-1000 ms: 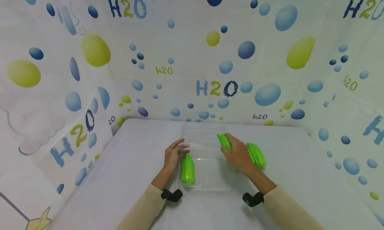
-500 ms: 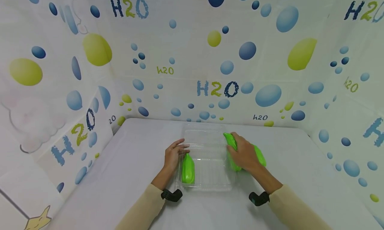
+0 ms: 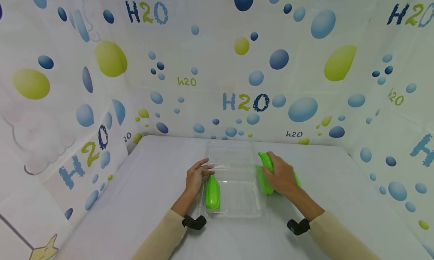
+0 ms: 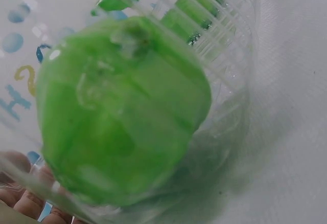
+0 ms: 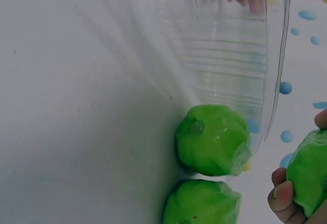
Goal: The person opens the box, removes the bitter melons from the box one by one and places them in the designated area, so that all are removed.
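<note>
Here, at the left, my left hand [image 3: 194, 177] rests on the side of a clear plastic container [image 3: 239, 199], its fingers loosely extended over the rim. The container lies open on the white desk [image 3: 159, 169], its clear lid [image 3: 230, 154] laid back on the far side. Inside, along the left wall, sits one green piece [image 3: 213, 194], narrow tip pointing away from me; the bare ribbed base shows to its right. Just outside the right wall, a second green piece [image 5: 212, 139] lies on the desk; I can't tell whether it touches the plastic. Above it, my right hand [image 3: 281, 175] grips a third green piece [image 3: 266, 161], thumb and fingers curled round it. Rightmost, a fourth green piece [image 5: 202, 206] lies beside the second, mostly behind my hand.
</note>
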A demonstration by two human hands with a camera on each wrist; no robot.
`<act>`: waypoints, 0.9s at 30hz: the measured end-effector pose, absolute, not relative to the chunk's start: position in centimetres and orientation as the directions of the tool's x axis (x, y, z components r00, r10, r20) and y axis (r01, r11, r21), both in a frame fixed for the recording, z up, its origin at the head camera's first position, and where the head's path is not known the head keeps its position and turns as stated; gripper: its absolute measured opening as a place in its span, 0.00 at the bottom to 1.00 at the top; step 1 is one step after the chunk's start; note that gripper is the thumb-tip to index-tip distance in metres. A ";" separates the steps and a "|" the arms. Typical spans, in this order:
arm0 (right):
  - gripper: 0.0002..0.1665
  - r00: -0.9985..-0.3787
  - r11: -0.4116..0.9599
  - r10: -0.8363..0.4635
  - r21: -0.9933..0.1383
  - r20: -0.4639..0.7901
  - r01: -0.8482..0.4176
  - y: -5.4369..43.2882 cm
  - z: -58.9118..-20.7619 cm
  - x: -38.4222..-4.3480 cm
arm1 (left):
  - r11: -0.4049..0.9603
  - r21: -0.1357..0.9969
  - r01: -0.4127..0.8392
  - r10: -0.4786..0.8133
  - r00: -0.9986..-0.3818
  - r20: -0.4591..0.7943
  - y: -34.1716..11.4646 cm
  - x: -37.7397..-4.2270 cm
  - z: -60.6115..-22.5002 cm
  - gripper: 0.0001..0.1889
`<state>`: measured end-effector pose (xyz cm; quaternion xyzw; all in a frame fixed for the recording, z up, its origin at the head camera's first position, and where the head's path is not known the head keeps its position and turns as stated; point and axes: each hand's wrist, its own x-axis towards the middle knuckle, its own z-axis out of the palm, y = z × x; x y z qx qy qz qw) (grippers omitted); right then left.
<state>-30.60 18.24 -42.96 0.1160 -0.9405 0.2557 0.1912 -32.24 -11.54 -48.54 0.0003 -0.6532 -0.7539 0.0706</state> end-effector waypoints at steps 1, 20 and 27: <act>0.29 -0.901 0.844 -0.119 -0.436 0.417 -0.313 18.4 -42.9 -30.6 | -0.137 0.985 0.105 -0.106 -0.990 0.090 -11.5 -32.2 -48.6 0.22; 0.28 -0.883 0.853 -0.060 -0.435 0.465 -0.287 21.2 -43.0 -31.2 | -0.115 0.987 0.110 -0.113 -0.989 0.097 -11.6 -32.2 -48.7 0.21; 0.30 -0.892 0.861 -0.028 -0.442 0.452 -0.251 22.2 -43.4 -31.8 | -0.120 0.986 0.114 -0.113 -0.989 0.101 -11.7 -32.2 -48.8 0.22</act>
